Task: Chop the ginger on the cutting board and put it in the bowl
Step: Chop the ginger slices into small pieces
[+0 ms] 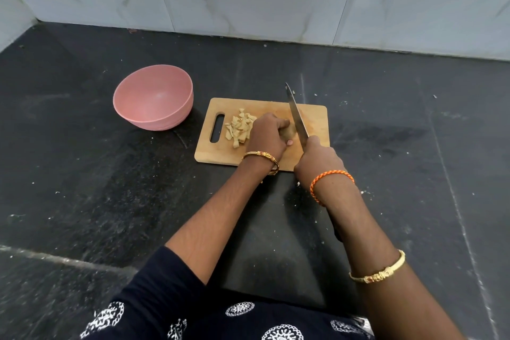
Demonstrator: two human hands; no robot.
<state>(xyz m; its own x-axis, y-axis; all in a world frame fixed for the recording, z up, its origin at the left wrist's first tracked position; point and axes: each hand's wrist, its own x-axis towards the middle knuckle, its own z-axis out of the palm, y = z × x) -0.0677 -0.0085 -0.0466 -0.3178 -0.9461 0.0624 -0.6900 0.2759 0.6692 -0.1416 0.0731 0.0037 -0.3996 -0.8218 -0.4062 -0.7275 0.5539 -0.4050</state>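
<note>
Ginger (288, 132) sits on the cutting board (314, 121), grasped by the left grip (269, 136); cut pieces (240, 127) lie just left of it. Right grip (317, 160) grasps the knife (296, 114), blade beside the ginger. Pink bowl (153, 96) stands well left on the worktop (82, 160).
</note>
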